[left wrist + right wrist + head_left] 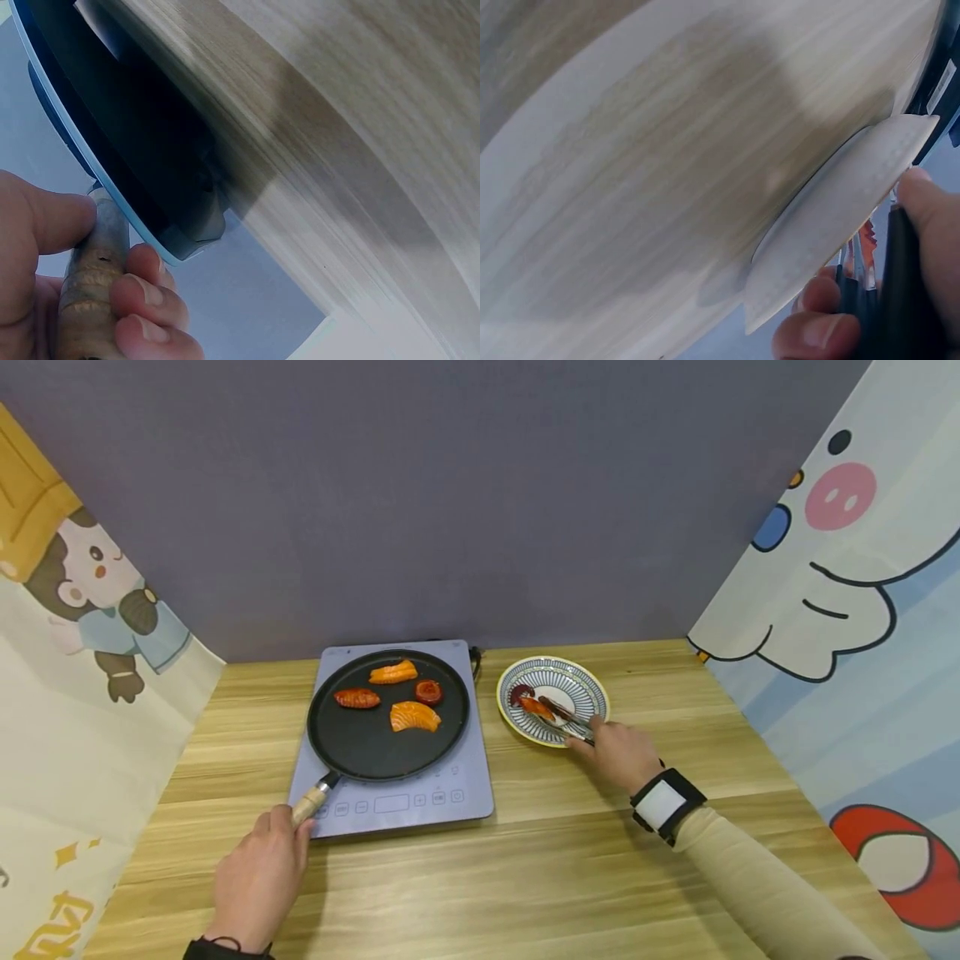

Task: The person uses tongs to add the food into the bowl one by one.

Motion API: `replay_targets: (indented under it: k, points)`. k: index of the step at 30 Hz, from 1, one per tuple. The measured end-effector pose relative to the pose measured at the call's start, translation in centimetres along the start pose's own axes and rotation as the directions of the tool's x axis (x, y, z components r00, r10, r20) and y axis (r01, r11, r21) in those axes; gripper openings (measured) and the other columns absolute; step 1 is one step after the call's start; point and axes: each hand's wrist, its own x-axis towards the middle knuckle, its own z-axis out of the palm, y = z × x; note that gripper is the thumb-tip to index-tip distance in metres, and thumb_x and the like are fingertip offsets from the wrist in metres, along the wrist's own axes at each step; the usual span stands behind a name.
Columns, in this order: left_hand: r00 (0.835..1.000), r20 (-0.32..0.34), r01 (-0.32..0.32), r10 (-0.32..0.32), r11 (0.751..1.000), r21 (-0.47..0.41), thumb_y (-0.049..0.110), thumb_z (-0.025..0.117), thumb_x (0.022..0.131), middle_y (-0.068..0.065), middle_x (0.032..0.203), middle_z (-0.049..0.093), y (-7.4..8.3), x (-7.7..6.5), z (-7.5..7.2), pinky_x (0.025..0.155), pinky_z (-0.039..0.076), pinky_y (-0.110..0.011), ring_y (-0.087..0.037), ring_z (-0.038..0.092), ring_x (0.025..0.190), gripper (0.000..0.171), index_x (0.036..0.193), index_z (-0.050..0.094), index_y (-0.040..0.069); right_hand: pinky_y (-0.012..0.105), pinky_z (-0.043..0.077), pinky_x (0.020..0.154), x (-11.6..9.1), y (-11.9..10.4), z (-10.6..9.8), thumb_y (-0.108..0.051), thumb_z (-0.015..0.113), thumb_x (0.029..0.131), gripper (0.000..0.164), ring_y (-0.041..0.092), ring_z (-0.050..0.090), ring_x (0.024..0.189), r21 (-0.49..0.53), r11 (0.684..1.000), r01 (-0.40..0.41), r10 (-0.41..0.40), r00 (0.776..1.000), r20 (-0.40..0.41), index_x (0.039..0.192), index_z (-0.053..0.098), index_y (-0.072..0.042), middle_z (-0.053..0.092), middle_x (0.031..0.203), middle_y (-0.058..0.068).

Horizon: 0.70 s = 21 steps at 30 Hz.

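Observation:
My left hand (258, 872) grips the wooden handle (309, 804) of a black flat frying pan (360, 747), its fingers wrapped round it in the left wrist view. In the pan lie two orange salmon pieces (415, 717), a scored red sausage (357, 697) and a round reddish slice (429, 692). My right hand (621, 756) holds tongs (567, 713) with dark handles low over a patterned plate (595, 689). An orange-red food piece (534, 707) sits at the tong tips, beside a dark red piece (519, 693). The right wrist view shows the plate from its side.
The pan stands on a pale induction cooker (480, 793) with touch buttons along its front. Its black cord (476, 662) comes out at the back right. A grey panel (450, 510) rises behind the wooden table (525, 885), and cartoon-printed curtains (817, 602) flank both sides.

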Motion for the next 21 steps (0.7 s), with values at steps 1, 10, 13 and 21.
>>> replay_targets:
  k: [1,10,13,21]
  points:
    - [1.0,0.001,0.0,0.0,1.0,0.0,0.021,0.066,0.089,-0.007,0.062,0.041,-0.01,0.0,0.01,0.035,0.022,-0.034,-0.018,0.037,0.041,0.029,0.084,0.049,-0.002,0.04,0.035,0.039,0.0,0.05,0.07,-0.06,0.056,0.089,0.054,0.023,0.05,0.048,-0.003,1.0,0.006,-0.006,1.0,-0.004,0.088,0.054,-0.006,0.05,0.06,0.006]
    - [1.0,0.0,-0.008,0.008,1.0,0.0,0.021,0.066,0.09,-0.007,0.062,0.041,-0.05,0.05,0.01,0.035,0.022,-0.033,-0.018,0.036,0.041,0.029,0.085,0.05,-0.002,0.046,0.039,0.042,0.1,0.75,0.01,-0.052,0.058,0.09,0.046,0.03,0.055,0.049,-0.003,0.999,0.051,-0.051,0.999,-0.015,0.084,0.052,-0.007,0.05,0.058,0.009]
    - [1.0,-0.006,-0.014,0.014,1.0,-0.002,0.02,0.066,0.089,-0.007,0.062,0.041,-0.02,0.04,0.02,0.035,0.022,-0.034,-0.018,0.036,0.041,0.029,0.084,0.049,-0.002,0.046,0.039,0.043,0.15,0.93,-0.03,-0.051,0.058,0.091,0.044,0.03,0.056,0.05,0.002,0.998,0.061,-0.061,0.998,-0.012,0.083,0.051,-0.009,0.051,0.059,0.009]
    - [1.0,0.002,-0.005,0.005,1.0,0.009,0.021,0.065,0.09,-0.007,0.062,0.041,-0.09,0.04,-0.01,0.036,0.022,-0.033,-0.018,0.036,0.041,0.028,0.085,0.049,-0.002,0.046,0.04,0.044,0.19,1.01,-0.28,-0.05,0.058,0.091,0.042,0.029,0.056,0.052,0.01,0.996,0.085,-0.085,0.996,-0.016,0.085,0.052,-0.009,0.05,0.058,0.008]
